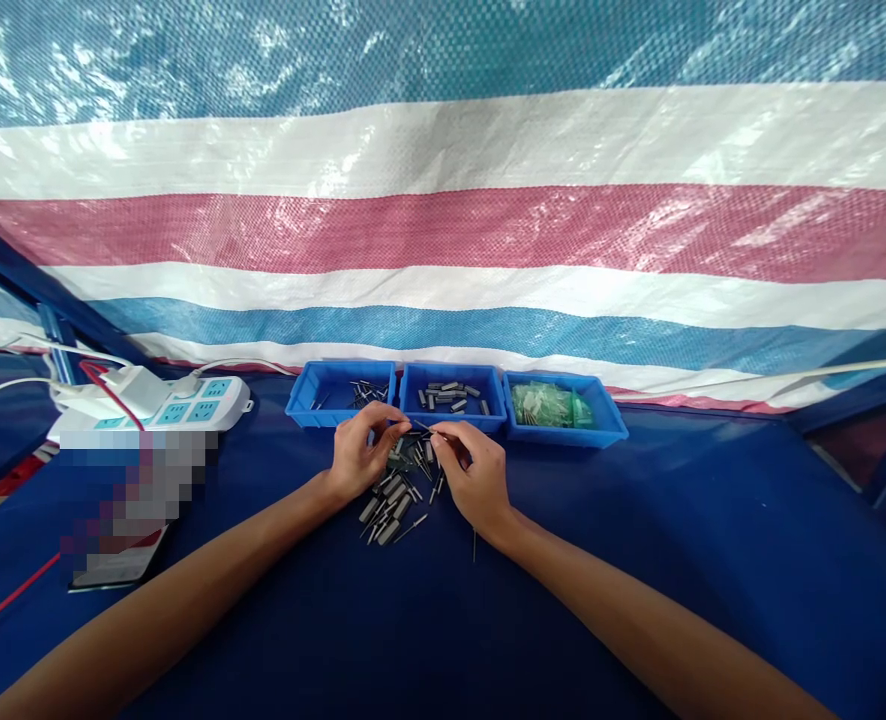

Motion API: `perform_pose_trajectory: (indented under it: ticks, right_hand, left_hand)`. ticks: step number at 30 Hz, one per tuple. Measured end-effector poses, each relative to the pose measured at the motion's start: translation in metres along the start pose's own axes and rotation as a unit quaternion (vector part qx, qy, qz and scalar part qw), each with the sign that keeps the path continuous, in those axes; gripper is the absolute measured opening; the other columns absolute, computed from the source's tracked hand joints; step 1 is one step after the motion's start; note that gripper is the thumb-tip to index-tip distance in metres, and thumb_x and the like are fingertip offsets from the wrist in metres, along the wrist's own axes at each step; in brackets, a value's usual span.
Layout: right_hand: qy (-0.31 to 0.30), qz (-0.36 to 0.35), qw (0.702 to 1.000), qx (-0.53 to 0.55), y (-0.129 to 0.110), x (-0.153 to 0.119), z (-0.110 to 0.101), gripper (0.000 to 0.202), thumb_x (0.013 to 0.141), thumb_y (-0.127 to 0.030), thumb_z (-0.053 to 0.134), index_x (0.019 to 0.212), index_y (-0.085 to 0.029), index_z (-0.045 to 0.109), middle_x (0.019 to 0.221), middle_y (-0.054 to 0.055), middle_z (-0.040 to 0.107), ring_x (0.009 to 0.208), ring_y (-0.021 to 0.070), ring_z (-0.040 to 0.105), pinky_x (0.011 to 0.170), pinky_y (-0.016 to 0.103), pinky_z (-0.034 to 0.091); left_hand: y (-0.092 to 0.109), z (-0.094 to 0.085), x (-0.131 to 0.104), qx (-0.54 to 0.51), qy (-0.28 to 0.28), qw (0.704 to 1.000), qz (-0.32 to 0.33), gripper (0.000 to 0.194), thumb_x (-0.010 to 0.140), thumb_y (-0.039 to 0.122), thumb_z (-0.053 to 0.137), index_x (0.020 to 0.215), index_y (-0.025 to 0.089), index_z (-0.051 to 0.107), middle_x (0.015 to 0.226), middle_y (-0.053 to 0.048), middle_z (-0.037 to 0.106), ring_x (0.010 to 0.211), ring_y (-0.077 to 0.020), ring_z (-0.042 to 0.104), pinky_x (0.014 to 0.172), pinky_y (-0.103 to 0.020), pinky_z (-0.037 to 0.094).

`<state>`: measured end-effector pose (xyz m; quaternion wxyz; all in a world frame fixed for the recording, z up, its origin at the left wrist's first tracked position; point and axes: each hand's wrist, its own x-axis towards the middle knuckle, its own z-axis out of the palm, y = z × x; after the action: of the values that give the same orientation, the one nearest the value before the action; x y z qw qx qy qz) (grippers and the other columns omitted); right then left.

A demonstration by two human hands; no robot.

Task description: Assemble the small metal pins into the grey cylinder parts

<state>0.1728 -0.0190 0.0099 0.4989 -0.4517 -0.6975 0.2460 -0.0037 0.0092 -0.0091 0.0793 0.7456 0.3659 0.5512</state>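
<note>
My left hand (363, 453) is closed in a pinch in front of the left and middle bins; what is between its fingertips is too small to name. Facing it, my right hand (474, 474) pinches a thin dark metal pin (423, 427) that points toward the left fingertips. Below and between both hands lies a loose pile of grey metal cylinders and thin pins (393, 510) on the blue table. Behind the hands, the left blue bin (338, 373) holds thin dark pins, and the middle blue bin (452, 374) holds short grey cylinders.
The right blue bin (606, 434) holds green-tinted plastic bags. A white power strip (222, 405) with cables and a charger sits at the left, with a partly blurred flat object (117, 570) nearer me. A striped plastic sheet (443, 235) hangs behind the blue table (683, 540).
</note>
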Motion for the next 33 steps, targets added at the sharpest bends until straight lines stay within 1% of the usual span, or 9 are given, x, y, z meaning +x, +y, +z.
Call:
perform_pose_trajectory:
  ticks: [5, 10, 16, 21, 26, 28, 31, 33]
  right_hand:
    - [-0.001, 0.001, 1.0, 0.005, 0.0, 0.0, 0.0, 0.018, 0.09, -0.026, 0.05, 0.093, -0.017, 0.065, 0.072, 0.002, 0.062, 0.058, 0.0125, 0.053, 0.058, 0.025, 0.042]
    - [-0.002, 0.0, 1.0, 0.005, 0.0, 0.0, 0.0, 0.018, 0.09, -0.026, 0.05, 0.093, -0.018, 0.065, 0.07, 0.001, 0.06, 0.057, 0.0122, 0.051, 0.058, 0.025, 0.041]
    - [-0.002, -0.003, 1.0, 0.002, 0.0, 0.0, -0.001, 0.018, 0.09, -0.026, 0.049, 0.093, -0.018, 0.065, 0.069, 0.001, 0.06, 0.057, 0.0121, 0.051, 0.058, 0.025, 0.042]
    - [-0.002, -0.007, 1.0, 0.005, -0.001, 0.0, 0.0, 0.018, 0.09, -0.026, 0.05, 0.093, -0.018, 0.065, 0.07, 0.001, 0.06, 0.057, 0.0119, 0.051, 0.057, 0.025, 0.042]
    - [0.002, -0.007, 1.0, 0.003, 0.0, -0.001, 0.0, 0.018, 0.09, -0.026, 0.049, 0.094, -0.018, 0.066, 0.069, 0.001, 0.06, 0.057, 0.0121, 0.051, 0.057, 0.025, 0.042]
    - [0.001, -0.007, 1.0, 0.007, 0.0, -0.001, 0.0, 0.018, 0.09, -0.026, 0.049, 0.094, -0.018, 0.066, 0.07, 0.001, 0.06, 0.057, 0.0123, 0.051, 0.058, 0.026, 0.042]
    - [0.0, -0.011, 1.0, 0.014, 0.001, -0.002, 0.0, 0.019, 0.091, -0.026, 0.05, 0.096, -0.018, 0.066, 0.072, 0.002, 0.061, 0.058, 0.0125, 0.052, 0.058, 0.026, 0.042]
    - [0.002, -0.013, 1.0, 0.015, 0.001, -0.002, 0.0, 0.019, 0.091, -0.026, 0.05, 0.097, -0.018, 0.066, 0.072, 0.002, 0.061, 0.059, 0.0126, 0.052, 0.059, 0.026, 0.042]
  left_hand:
    - [0.002, 0.0, 0.001, -0.02, 0.006, 1.0, -0.014, 0.02, 0.083, 0.013, 0.061, 0.101, 0.02, 0.054, 0.09, -0.002, 0.065, 0.067, -0.0084, 0.061, 0.06, -0.02, 0.049]
    - [0.001, 0.001, -0.001, -0.023, 0.016, 0.999, -0.02, 0.023, 0.084, 0.01, 0.059, 0.104, 0.02, 0.053, 0.09, -0.001, 0.064, 0.068, -0.0079, 0.062, 0.062, -0.02, 0.05]
    - [0.001, 0.001, -0.001, -0.026, 0.008, 0.999, -0.021, 0.019, 0.086, 0.014, 0.057, 0.104, 0.019, 0.052, 0.087, -0.002, 0.063, 0.07, -0.0092, 0.062, 0.062, -0.021, 0.051]
    - [0.0, 0.0, -0.001, -0.043, 0.003, 0.999, -0.007, 0.021, 0.086, 0.011, 0.056, 0.104, 0.02, 0.05, 0.09, -0.003, 0.062, 0.07, -0.0084, 0.06, 0.06, -0.02, 0.05]
    - [0.002, -0.002, 0.0, -0.049, -0.001, 0.999, 0.003, 0.017, 0.085, 0.014, 0.056, 0.1, 0.018, 0.051, 0.09, -0.005, 0.06, 0.068, -0.0096, 0.059, 0.055, -0.019, 0.048]
    - [0.005, -0.003, 0.002, -0.041, -0.01, 0.999, 0.002, 0.015, 0.085, 0.015, 0.056, 0.1, 0.018, 0.053, 0.091, -0.006, 0.06, 0.066, -0.0095, 0.058, 0.055, -0.02, 0.047]
    - [0.01, -0.006, 0.006, 0.004, -0.045, 0.999, 0.008, 0.014, 0.086, 0.016, 0.056, 0.1, 0.017, 0.058, 0.094, -0.006, 0.061, 0.061, -0.008, 0.055, 0.057, -0.021, 0.048]
    - [0.011, -0.006, 0.008, 0.036, -0.074, 0.996, 0.023, 0.014, 0.086, 0.018, 0.057, 0.1, 0.017, 0.061, 0.094, -0.006, 0.062, 0.066, -0.0094, 0.058, 0.062, -0.022, 0.05]
